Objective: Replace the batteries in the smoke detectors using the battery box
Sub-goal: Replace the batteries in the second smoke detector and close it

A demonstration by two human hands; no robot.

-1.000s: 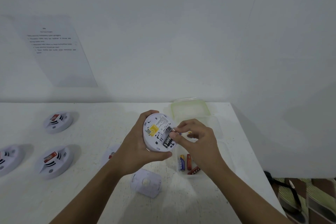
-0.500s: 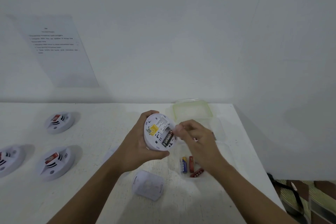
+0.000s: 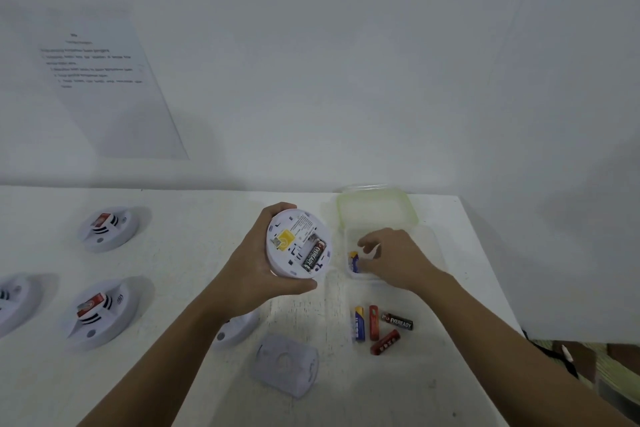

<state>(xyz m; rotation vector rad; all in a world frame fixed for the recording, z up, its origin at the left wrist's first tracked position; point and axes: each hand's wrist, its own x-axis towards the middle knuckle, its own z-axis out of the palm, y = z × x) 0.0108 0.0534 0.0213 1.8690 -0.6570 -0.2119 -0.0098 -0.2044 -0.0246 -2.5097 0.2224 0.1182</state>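
Observation:
My left hand [image 3: 252, 274] grips a round white smoke detector [image 3: 294, 236] above the table, its back turned to me. One black battery [image 3: 313, 256] lies in its open compartment, and the slot beside it is empty. My right hand [image 3: 394, 260] reaches into the clear battery box [image 3: 433, 243], where its curled fingertips pinch a blue-and-yellow battery [image 3: 353, 262]. Several loose batteries [image 3: 375, 326] lie on the table just in front of the box.
The box's greenish lid [image 3: 377, 208] lies behind it. A white detector cover [image 3: 287, 367] and a part-hidden detector [image 3: 239, 329] lie under my left forearm. Three more detectors [image 3: 107, 229] [image 3: 100, 314] [image 3: 14, 302] sit at the left. The table's right edge [image 3: 491, 270] is close.
My right hand left the detector's battery compartment and moved right into the battery box, onto a blue-and-yellow battery. The left hand keeps holding the detector.

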